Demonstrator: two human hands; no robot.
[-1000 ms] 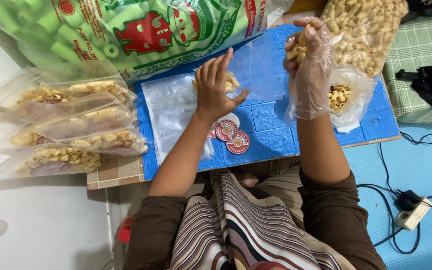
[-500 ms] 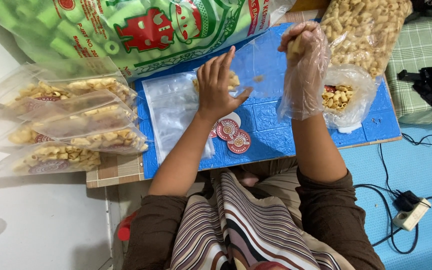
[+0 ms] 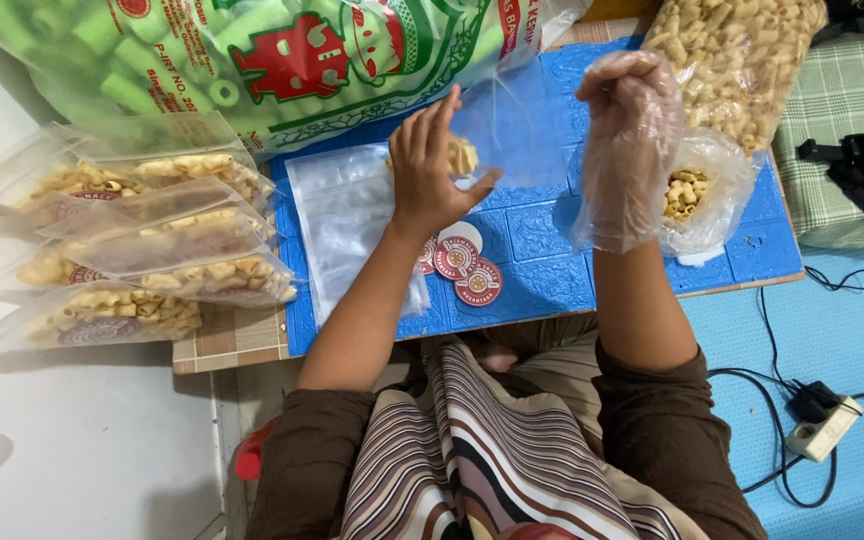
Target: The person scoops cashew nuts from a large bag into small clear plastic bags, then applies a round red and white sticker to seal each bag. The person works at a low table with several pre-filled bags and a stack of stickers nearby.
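The fingers [image 3: 430, 128] of the bare left hand [image 3: 432, 175] are spread and slightly curled, thumb out to the side, pinching the near edge of a small clear pouch [image 3: 512, 125] so that its mouth stands open above the worktop; a few pale snack pieces [image 3: 463, 155] already sit in it just past the fingertips. The right hand [image 3: 627, 150] wears a loose clear plastic glove, presumably to keep the food clean, and its fingers [image 3: 620, 78] are bunched together into a closed fist held up beside the pouch; whether it grips snacks inside I cannot tell.

Just right of that hand an open clear bag [image 3: 702, 190] of the same short tube snacks lies within easy reach, and behind it a big bulk bag [image 3: 742, 60] of them leans at the worktop's far edge. Under the left wrist lie round red-and-white stickers [image 3: 464, 268], handy for the pouches, and beside the forearm a stack of empty clear pouches [image 3: 347, 225] lies flat on the blue embossed mat [image 3: 552, 260] that covers the worktop.

Further left, filled pouches [image 3: 142, 250] are piled overlapping, off the mat and out of the working area. A large printed bag of green tube snacks [image 3: 252, 60] lies across the far side. On the blue floor to the right sits a white power strip [image 3: 824, 425] with black cables, well apart from the food
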